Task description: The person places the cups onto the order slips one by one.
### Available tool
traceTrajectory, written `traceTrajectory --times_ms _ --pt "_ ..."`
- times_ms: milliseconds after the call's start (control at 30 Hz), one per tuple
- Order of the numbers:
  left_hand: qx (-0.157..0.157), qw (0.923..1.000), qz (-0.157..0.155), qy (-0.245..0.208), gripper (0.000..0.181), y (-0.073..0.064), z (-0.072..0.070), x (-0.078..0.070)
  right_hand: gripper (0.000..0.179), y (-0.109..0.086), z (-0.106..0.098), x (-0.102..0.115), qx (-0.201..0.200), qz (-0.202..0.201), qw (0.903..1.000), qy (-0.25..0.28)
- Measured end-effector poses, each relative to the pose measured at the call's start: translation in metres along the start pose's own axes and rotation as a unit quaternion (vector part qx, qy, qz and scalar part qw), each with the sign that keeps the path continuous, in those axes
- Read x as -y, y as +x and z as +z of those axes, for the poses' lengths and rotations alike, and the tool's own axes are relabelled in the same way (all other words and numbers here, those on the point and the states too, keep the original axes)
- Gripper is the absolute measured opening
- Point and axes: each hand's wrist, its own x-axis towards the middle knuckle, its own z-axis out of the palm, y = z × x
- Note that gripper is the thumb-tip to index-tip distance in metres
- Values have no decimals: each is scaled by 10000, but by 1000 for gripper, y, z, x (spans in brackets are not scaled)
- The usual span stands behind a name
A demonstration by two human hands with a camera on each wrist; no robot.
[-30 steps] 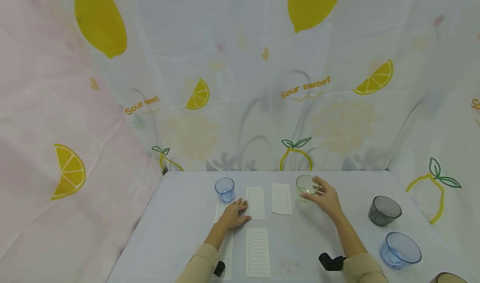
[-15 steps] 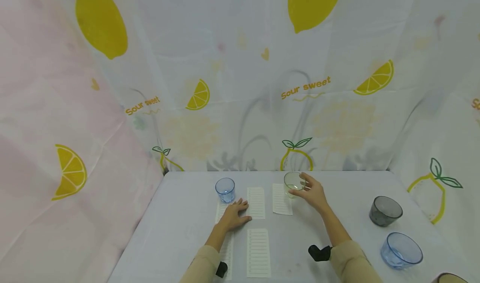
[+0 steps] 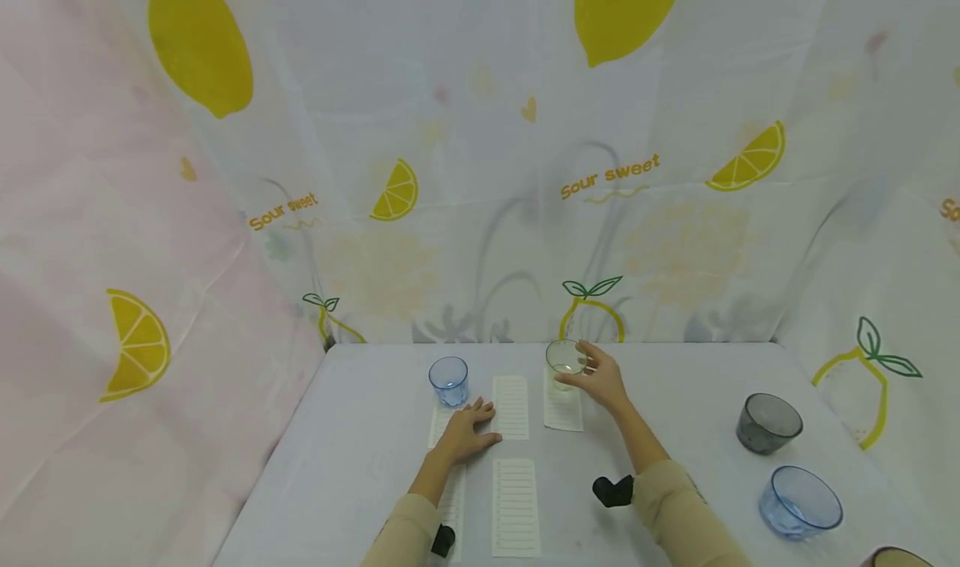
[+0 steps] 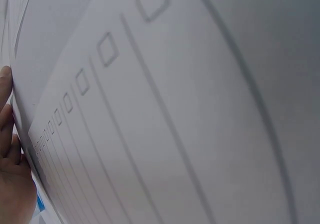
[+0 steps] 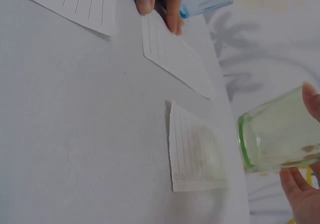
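Note:
My right hand [image 3: 602, 381] holds a pale green drinking glass [image 5: 280, 129] by its side, with thumb and fingers round it. The glass is upright, just above the far part of the right-hand lined paper slip [image 3: 562, 414]; a gap below its base shows in the right wrist view. My left hand [image 3: 467, 434] rests palm down with fingers spread, its fingertips at the left edge of the middle slip [image 3: 512, 408]. A blue glass [image 3: 450, 383] stands beyond it, at the far end of a slip [image 3: 441, 427] partly covered by the left hand.
Nearer lie two more lined slips, one in the middle [image 3: 516, 507] and one beside the left forearm [image 3: 454, 509]. Along the right side stand a grey glass [image 3: 769, 425], a blue glass bowl [image 3: 801, 504] and an amber one [image 3: 896, 557], cut off by the frame. A lemon-print cloth hangs behind.
My right hand has carried the green glass leftward, from the right of the right-hand slip to over its far end. The left hand has stayed in place.

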Motion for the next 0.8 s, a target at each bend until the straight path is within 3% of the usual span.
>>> traceTrajectory --times_ms 400,800 --pt "-64 10000 -5 -62 55 2 2 0 78 5 33 2 44 -142 9998 122" --pt "25 9999 -141 -35 54 1 1 0 80 9 72 2 341 -399 9986 -81"
